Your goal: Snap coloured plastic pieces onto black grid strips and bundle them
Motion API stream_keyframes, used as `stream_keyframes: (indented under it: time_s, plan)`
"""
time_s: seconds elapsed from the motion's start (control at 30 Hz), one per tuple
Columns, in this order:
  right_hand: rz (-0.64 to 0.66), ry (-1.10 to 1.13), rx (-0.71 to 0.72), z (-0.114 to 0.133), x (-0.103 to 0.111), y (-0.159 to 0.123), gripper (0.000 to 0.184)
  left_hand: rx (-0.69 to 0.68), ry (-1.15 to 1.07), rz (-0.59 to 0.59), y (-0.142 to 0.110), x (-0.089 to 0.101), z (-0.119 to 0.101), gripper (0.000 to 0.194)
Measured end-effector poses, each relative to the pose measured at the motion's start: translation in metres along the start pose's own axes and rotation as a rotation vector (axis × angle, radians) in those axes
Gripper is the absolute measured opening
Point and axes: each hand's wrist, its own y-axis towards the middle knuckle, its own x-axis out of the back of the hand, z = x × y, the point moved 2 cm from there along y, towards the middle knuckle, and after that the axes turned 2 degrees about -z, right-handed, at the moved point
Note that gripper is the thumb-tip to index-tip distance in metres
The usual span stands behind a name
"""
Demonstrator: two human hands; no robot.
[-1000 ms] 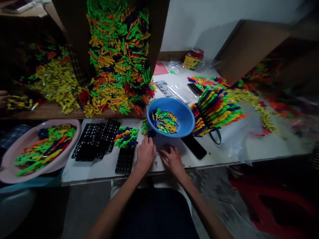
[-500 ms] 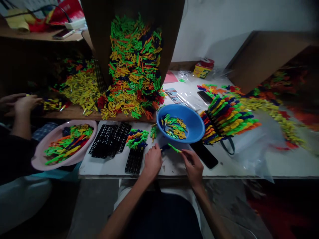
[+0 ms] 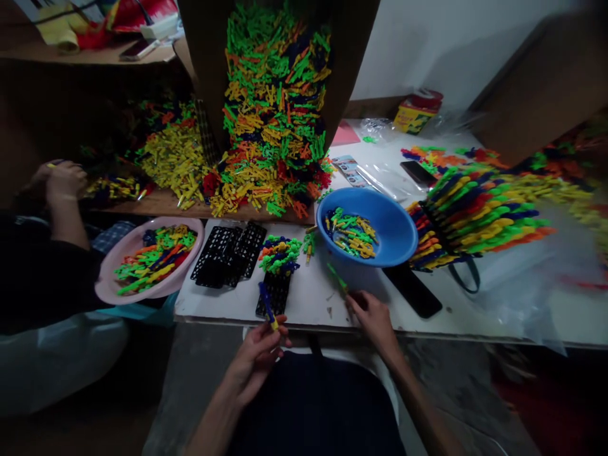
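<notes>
Grip of the left hand (image 3: pixel 256 361) is closed, fingers curled around a blue plastic rod (image 3: pixel 267 306) with a yellow tip, held just past the front edge of the counter (image 3: pixel 308 304). The right hand (image 3: pixel 375 323) rests at that edge, apparently pinching a green plastic rod (image 3: pixel 336 277) that tilts toward a blue basin (image 3: pixel 403 237) of mixed pieces. A black grid tray (image 3: pixel 274 294) lies just left, topped by a clustered assembly (image 3: pixel 280 254). Risks: a loose pinch could drop either rod over the edge; a stray knuckle could topple the cluster.
</notes>
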Motion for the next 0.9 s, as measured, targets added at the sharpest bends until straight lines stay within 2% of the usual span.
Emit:
stream_keyframes:
  time_s: [0.1,0.23,0.33,0.43,0.57,0.7,0.9]
  plan:
    - [0.104,0.368,-0.173,0.013,-0.012,-0.005,0.048,-0.115,0.081,-0.106,0.007,0.013,-0.005,0.043]
    - [0.137,0.697,-0.198,0.039,-0.046,-0.019,0.039,-0.524,0.343,-0.321,0.043,0.031,-0.022,0.035]
    - [0.179,0.785,-0.164,0.058,-0.079,-0.024,0.037,-0.792,0.628,-0.434,0.072,0.036,-0.035,0.027]
    - [0.142,0.708,-0.065,0.071,-0.105,-0.023,0.033,-0.968,0.816,-0.469,0.091,0.032,-0.041,0.022]
    - [-0.033,0.442,0.095,0.08,-0.124,-0.015,0.03,-1.048,0.956,-0.512,0.103,0.024,-0.044,0.023]
    - [-0.154,0.278,0.194,0.087,-0.133,-0.008,0.031,-1.02,1.092,-0.485,0.106,0.02,-0.048,0.023]
    - [-0.162,0.167,0.252,0.091,-0.141,-0.007,0.032,-1.031,1.286,-0.43,0.105,0.02,-0.055,0.018]
